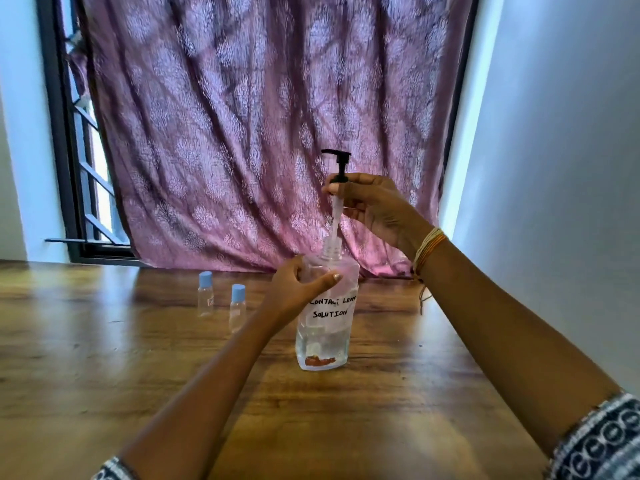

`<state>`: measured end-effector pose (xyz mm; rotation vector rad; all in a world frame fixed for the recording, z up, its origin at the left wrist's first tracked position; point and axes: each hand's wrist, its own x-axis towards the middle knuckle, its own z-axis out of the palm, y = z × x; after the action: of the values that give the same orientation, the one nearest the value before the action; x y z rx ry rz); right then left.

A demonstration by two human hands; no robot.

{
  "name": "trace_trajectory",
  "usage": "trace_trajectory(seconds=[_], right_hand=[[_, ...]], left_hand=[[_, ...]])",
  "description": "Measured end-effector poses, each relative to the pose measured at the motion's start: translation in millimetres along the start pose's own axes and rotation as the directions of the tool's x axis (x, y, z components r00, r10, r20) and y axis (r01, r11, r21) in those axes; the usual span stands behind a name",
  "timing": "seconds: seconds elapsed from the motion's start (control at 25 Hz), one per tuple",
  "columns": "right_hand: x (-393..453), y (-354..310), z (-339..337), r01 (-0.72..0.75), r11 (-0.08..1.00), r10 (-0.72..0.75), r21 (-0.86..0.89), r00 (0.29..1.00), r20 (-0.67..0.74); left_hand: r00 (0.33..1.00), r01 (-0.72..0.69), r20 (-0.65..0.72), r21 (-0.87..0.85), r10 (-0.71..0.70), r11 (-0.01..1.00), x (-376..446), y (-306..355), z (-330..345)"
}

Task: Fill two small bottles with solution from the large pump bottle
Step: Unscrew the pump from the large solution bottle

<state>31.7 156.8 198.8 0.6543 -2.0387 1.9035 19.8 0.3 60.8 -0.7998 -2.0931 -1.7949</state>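
Note:
A large clear bottle (323, 327), labelled "contact lens solution", stands upright on the wooden table (104, 358) with liquid in its lower part. My left hand (298, 289) grips its shoulder. My right hand (374, 206) pinches the black pump head (339, 164), which is lifted off the neck so the white tube shows above the threaded opening. Two small clear bottles with blue caps stand to the left, one (205, 294) farther back and one (238, 308) nearer the large bottle. Both are capped.
A purple patterned curtain (259, 133) hangs just behind the table's far edge. A window frame with bars (79, 161) is at the left and a pale wall (554, 168) at the right. Thread bracelets circle my right wrist.

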Motion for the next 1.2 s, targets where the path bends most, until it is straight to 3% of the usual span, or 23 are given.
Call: trace_trajectory(seconds=[0.16, 0.32, 0.44, 0.6, 0.76, 0.88, 1.08, 1.2], right_hand=[[0, -38, -6, -0.051, 0.997, 0.05, -0.052, 0.999, -0.017], [-14, -72, -12, 0.06, 0.996, -0.07, -0.063, 0.981, -0.179], [-30, -86, -22, 0.191, 0.981, -0.185, -0.012, 0.931, -0.313], [-64, -69, -31, 0.284, 0.952, -0.196, 0.117, 0.854, -0.482], [-101, -34, -51, 0.295, 0.862, -0.002, 0.413, 0.816, -0.578], [-121, -23, -75, 0.283, 0.768, 0.164, 0.575, 0.781, -0.603], [-141, 2, -114, 0.305, 0.714, 0.277, 0.63, 0.703, -0.655], [-153, 39, -124, 0.24, 0.794, 0.307, 0.558, 0.635, -0.709]], left_hand=[[0.99, 0.09, 0.105, 0.083, -0.098, 0.993, 10, 11, -11], [0.96, 0.107, 0.22, 0.285, -0.174, 0.953, 16, 33, -23], [0.982, 0.068, 0.129, 0.427, -0.135, 0.902, 8, 42, -22], [0.992, -0.053, -0.061, 0.59, 0.11, 0.805, -16, 43, -10], [0.952, -0.072, -0.163, 0.707, 0.261, 0.703, -44, 37, 14], [0.946, -0.096, -0.136, 0.75, 0.295, 0.655, -59, 27, 28], [0.908, -0.134, -0.083, 0.872, 0.411, 0.472, -69, 20, 55], [0.88, -0.245, 0.037, 0.89, 0.473, 0.386, -75, 15, 79]])
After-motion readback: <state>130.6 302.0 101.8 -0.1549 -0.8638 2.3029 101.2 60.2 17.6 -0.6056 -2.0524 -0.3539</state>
